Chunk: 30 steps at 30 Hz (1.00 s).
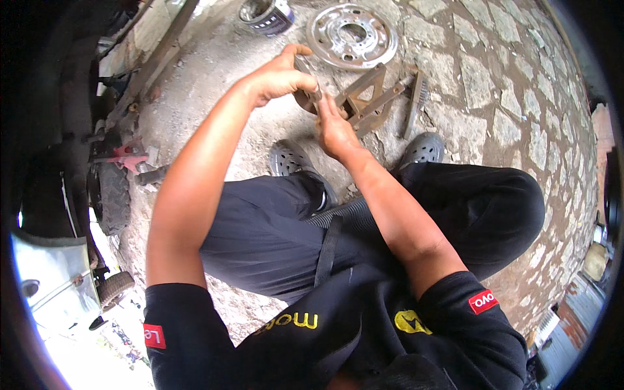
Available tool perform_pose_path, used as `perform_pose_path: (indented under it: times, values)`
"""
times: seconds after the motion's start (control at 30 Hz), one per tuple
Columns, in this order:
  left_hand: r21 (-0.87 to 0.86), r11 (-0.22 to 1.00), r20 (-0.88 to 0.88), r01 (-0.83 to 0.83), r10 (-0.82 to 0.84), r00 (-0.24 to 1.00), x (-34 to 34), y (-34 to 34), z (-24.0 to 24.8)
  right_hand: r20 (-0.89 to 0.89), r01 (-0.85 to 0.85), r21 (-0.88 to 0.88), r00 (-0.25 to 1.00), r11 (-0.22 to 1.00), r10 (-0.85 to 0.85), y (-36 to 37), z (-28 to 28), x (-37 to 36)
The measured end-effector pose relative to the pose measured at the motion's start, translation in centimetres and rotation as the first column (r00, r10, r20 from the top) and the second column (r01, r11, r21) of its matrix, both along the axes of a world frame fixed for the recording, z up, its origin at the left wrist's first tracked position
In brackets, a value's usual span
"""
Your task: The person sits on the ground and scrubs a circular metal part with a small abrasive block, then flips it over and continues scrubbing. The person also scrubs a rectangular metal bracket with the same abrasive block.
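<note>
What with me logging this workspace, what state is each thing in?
Left hand: apparently pinching the dark metal part.
Right hand: fingers extended, exact contact unclear.
Can: open-topped.
Wheel rim: lying flat on the ground.
Brown metal frame: dull, rusty-looking.
Brush: bristles facing right.
Shoes: worn.

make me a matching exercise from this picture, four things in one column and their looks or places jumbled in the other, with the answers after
Column one
1. wheel
2. can
3. metal frame
4. clogs

Column two
A. brown, with angled bars, beside the person's right hand
B. grey, with small holes in the uppers
C. silvery and round, with a large central hole
D. dark-sided, at the top of the picture, left of centre

Right pairs: 1-C, 2-D, 3-A, 4-B
</note>
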<state>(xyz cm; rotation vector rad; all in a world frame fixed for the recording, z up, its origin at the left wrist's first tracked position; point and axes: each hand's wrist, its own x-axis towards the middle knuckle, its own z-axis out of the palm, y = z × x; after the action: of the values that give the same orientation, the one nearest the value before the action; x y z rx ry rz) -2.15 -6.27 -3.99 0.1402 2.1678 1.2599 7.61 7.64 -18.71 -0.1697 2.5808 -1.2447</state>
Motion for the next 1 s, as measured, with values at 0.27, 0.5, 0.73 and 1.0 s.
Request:
perform_pose_path:
  times: [0.27, 0.5, 0.73, 1.0]
  values:
    - [-0.177, 0.977, -0.134, -0.116, 0.093, 0.987, 4.6, 0.7, 0.3, 0.017, -0.058, -0.044, 0.998, 0.997, 0.058, 0.0, -1.4, 1.8]
    - [-0.038, 0.944, -0.195, -0.328, 0.315, 0.929, 7.6, 0.2, -2.0, 0.095, -0.101, -0.041, 0.990, 0.994, 0.104, -0.3, 0.9, 2.8]
    - [0.091, 0.834, -0.463, -0.544, 0.520, 0.718, 9.6, 4.1, -3.8, 0.040, -0.242, 0.134, 0.970, 0.961, 0.239, 0.0, -1.6, 1.6]
    - [0.240, 0.851, -0.517, -0.466, 0.519, 0.681, 10.8, 5.9, -4.6, 0.148, -0.142, -0.007, 0.979, 0.990, 0.141, 2.1, -1.0, 3.8]
